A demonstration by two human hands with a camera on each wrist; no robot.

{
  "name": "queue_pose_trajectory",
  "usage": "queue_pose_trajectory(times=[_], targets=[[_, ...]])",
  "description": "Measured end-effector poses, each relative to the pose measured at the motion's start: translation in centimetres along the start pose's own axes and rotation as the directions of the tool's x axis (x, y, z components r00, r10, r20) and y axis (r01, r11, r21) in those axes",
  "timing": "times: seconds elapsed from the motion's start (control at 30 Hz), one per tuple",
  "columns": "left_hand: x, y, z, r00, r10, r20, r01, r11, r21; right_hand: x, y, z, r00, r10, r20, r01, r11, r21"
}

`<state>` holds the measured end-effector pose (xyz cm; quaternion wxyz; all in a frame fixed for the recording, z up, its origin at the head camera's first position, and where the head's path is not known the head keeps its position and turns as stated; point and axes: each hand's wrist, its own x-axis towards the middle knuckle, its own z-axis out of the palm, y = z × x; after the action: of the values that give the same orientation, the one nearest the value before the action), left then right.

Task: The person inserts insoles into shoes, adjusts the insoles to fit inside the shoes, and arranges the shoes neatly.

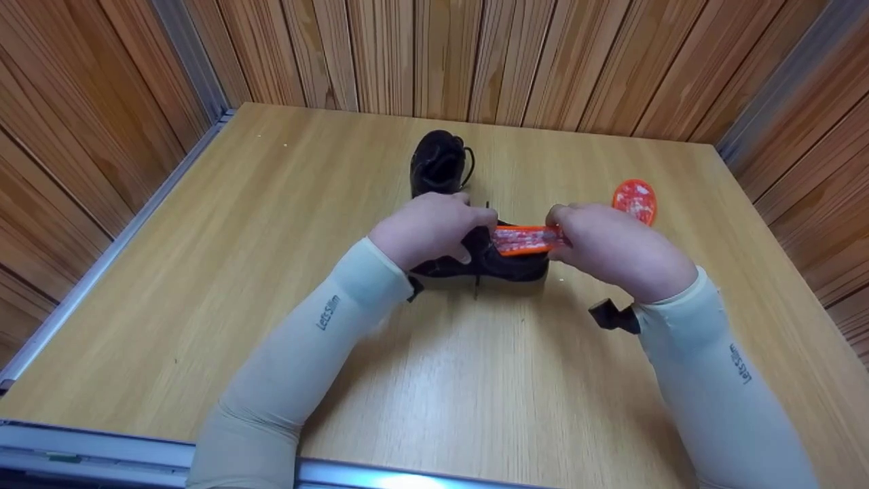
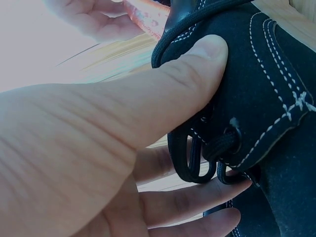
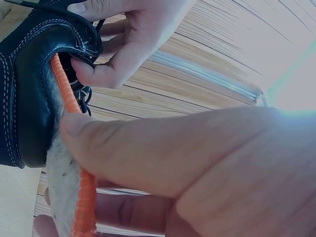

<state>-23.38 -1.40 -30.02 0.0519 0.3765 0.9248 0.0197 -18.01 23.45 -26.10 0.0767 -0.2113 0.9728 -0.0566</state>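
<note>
At table centre we note a black suede lace-up shoe [image 1: 502, 261]. Our left hand [image 1: 428, 227], at its 9 o'clock, grips the collar, thumb curled over the edge. Our right hand [image 1: 611, 248], at 3 o'clock, pinches an orange-edged flat insole [image 1: 526, 240], its far end tucked inside the opening. Second black shoe [image 1: 438, 163] at 12; second orange insole [image 1: 635, 200] at 2.

1. The pale, close-fitting fabric sleeve on the person's left forearm [image 1: 319, 339] carries small grey lettering near the wrist that reads "Let's Slim".
2. The matching pale fabric sleeve on the right forearm [image 1: 719, 394] bears the same grey "Let's Slim" print, running lengthwise along the arm.
3. No other writing can be read.
</note>
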Motion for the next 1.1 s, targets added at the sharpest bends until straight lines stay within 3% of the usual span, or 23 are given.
queue_pose_trajectory(times=[0.33, 0.8, 1.1], targets=[[0.02, -0.03, 0.10, 1.000, 0.008, -0.001, -0.008, 1.000, 0.003, 0.06, 0.11, -0.04, 0.999, 0.044, 0.027, -0.044, 0.999, -0.007], [0.05, 0.06, 0.02, 1.000, -0.011, 0.000, 0.011, 1.000, -0.001, -0.06, 0.21, -0.16, 0.999, -0.019, -0.026, 0.018, 0.999, -0.030], [0.07, 0.09, -0.08, 0.999, -0.036, 0.029, 0.036, 0.999, -0.023, -0.10, -0.23, -0.06, 0.999, -0.014, -0.035, 0.014, 1.000, -0.019]])
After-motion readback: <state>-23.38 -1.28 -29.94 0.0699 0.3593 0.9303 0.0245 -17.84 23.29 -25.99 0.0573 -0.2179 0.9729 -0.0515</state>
